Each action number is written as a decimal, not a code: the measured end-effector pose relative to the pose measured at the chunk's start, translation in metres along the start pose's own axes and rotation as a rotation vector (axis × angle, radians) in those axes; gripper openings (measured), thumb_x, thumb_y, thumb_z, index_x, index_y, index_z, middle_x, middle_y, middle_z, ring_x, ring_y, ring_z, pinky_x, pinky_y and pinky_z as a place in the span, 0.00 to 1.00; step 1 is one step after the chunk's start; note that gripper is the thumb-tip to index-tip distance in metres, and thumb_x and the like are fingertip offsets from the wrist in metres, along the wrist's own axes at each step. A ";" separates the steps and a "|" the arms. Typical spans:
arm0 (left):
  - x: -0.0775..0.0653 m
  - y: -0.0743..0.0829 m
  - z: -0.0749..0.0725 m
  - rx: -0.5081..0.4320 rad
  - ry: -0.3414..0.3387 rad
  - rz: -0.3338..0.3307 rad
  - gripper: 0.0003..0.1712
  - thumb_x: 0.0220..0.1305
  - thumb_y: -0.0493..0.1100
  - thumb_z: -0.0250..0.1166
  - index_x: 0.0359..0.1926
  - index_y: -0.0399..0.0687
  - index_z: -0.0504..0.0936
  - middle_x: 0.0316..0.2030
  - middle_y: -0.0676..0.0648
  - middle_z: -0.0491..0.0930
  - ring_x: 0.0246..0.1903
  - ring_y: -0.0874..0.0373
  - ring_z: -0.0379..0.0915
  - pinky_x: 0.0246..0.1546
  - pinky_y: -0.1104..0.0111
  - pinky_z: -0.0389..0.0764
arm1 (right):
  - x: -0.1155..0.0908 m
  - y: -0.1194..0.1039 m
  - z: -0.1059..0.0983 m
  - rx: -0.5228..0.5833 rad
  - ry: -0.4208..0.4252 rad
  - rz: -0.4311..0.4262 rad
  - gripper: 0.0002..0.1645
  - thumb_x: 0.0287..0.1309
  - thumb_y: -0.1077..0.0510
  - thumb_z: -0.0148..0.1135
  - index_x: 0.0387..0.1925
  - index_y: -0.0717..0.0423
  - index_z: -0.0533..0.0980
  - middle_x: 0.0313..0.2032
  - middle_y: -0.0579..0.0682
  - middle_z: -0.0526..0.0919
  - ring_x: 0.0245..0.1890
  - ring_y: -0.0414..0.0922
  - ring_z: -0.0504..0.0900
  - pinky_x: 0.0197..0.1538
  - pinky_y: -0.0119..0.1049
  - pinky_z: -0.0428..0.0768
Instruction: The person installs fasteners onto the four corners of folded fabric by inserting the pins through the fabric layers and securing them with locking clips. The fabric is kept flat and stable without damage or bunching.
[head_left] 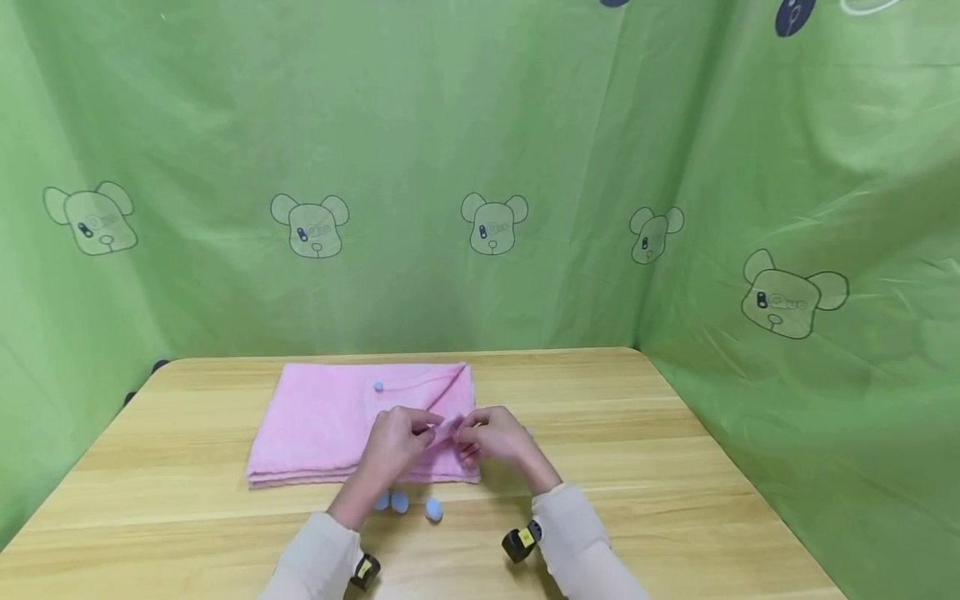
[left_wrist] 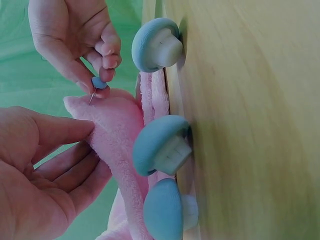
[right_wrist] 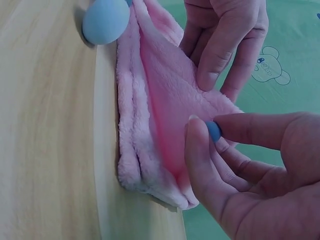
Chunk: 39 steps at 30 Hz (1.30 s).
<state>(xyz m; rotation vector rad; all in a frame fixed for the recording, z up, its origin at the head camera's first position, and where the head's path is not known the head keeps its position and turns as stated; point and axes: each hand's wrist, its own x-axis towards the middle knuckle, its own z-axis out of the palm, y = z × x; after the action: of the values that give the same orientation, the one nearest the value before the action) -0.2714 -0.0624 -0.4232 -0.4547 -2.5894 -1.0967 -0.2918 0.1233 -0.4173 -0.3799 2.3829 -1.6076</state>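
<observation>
A folded pink plush cloth (head_left: 318,417) lies on the table, its near right corner lifted. My left hand (head_left: 395,442) pinches that raised part between thumb and fingers. Facing it, my right hand (head_left: 495,435) holds a pin (left_wrist: 99,83) by its small blue head, between thumb and index finger. In the left wrist view the thin needle points down at the raised cloth, its tip right at the surface. The right wrist view shows the blue head between the fingertips; the needle is hidden there.
Blue mushroom-shaped pieces with white stems, one (head_left: 433,509) apart and another (head_left: 399,502) beside a third, lie before the cloth's near edge. A small blue dot (head_left: 378,386) sits on the cloth's upper part. Green curtains (head_left: 405,292) surround the wooden table (head_left: 637,500).
</observation>
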 end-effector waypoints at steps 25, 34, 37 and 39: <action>-0.002 0.006 -0.002 0.010 -0.009 0.022 0.11 0.52 0.30 0.69 0.34 0.49 0.89 0.31 0.49 0.87 0.19 0.65 0.71 0.21 0.71 0.76 | 0.000 0.005 -0.001 0.280 -0.138 0.083 0.24 0.71 0.53 0.52 0.49 0.76 0.73 0.43 0.71 0.79 0.40 0.60 0.81 0.45 0.45 0.83; -0.003 0.005 0.001 -0.014 0.024 0.047 0.06 0.52 0.36 0.73 0.34 0.46 0.89 0.29 0.51 0.86 0.25 0.64 0.79 0.27 0.67 0.82 | 0.000 0.004 0.000 0.294 -0.119 0.076 0.18 0.69 0.60 0.53 0.45 0.76 0.74 0.41 0.70 0.79 0.40 0.60 0.81 0.46 0.44 0.83; -0.003 0.006 0.001 -0.047 0.015 0.021 0.05 0.53 0.38 0.73 0.34 0.47 0.89 0.29 0.53 0.86 0.26 0.65 0.79 0.29 0.67 0.82 | -0.001 0.004 0.000 0.312 -0.119 0.077 0.17 0.69 0.61 0.52 0.45 0.76 0.74 0.41 0.69 0.80 0.40 0.60 0.81 0.47 0.44 0.82; -0.003 0.006 0.002 -0.054 0.017 0.025 0.05 0.54 0.38 0.73 0.33 0.47 0.89 0.29 0.53 0.86 0.27 0.65 0.80 0.31 0.66 0.83 | -0.001 0.004 -0.001 0.314 -0.121 0.067 0.17 0.69 0.61 0.52 0.45 0.76 0.74 0.40 0.68 0.80 0.40 0.60 0.81 0.47 0.45 0.82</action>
<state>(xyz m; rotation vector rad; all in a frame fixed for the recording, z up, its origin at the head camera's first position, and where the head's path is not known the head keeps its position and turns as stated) -0.2666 -0.0578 -0.4217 -0.4862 -2.5383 -1.1593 -0.2917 0.1256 -0.4210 -0.3206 1.9911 -1.8320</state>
